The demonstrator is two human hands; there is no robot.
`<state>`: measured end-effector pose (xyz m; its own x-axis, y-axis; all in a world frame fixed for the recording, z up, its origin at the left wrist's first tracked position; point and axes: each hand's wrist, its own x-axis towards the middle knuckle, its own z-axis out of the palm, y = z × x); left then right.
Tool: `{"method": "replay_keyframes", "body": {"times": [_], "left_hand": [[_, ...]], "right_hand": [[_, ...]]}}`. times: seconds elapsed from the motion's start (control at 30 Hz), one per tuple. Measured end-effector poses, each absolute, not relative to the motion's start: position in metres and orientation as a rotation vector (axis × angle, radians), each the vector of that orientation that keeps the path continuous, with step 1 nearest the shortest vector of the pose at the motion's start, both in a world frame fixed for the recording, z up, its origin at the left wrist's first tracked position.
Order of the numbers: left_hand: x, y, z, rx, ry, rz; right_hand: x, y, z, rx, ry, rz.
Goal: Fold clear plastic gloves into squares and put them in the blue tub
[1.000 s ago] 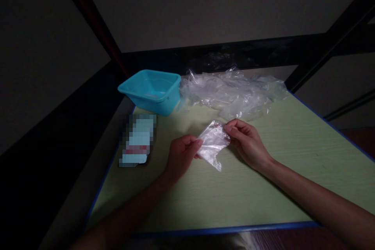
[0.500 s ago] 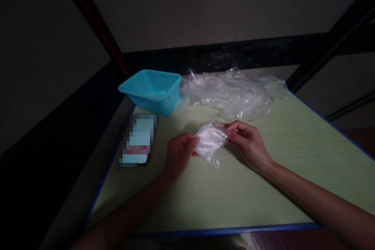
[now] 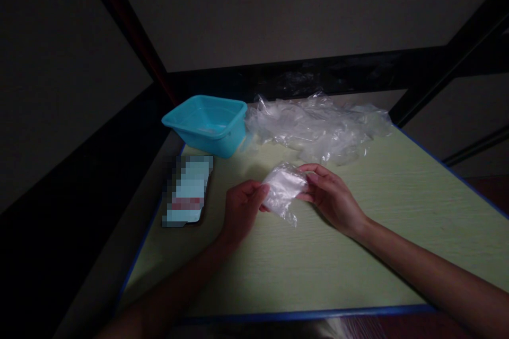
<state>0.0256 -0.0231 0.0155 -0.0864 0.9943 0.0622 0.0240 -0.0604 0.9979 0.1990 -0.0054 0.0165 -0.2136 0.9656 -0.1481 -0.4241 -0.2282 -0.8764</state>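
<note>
A small, folded clear plastic bag is held between my two hands, just above the middle of the table. My left hand pinches its left edge between thumb and fingers. On the opposite side, my right hand grips the right edge, thumb on top and fingers behind and below. A loose corner of the bag hangs down toward me. Whether anything lies inside the folded plastic, I cannot tell.
A turquoise plastic basin stands at the table's back left corner. Beside it spreads a heap of crumpled clear plastic bags. A phone, its screen pixelated, lies near the left edge. The pale green table has blue edging; walls rise behind.
My right hand has shifted its fingers on the bag's right edge, and they now spread wider around it. My left hand keeps its pinch almost in place.
</note>
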Motion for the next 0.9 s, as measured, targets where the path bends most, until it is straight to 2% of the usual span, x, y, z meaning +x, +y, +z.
{"method": "replay_keyframes", "body": {"times": [0.23, 0.9], "left_hand": [[0.028, -0.024, 0.015, 1.205, 1.240, 1.334], [0.033, -0.026, 0.016, 1.190, 1.264, 1.136]], "right_hand": [[0.192, -0.010, 0.014, -0.880, -0.902, 1.790], [0.192, -0.007, 0.017, -1.087, -0.864, 1.594]]}}
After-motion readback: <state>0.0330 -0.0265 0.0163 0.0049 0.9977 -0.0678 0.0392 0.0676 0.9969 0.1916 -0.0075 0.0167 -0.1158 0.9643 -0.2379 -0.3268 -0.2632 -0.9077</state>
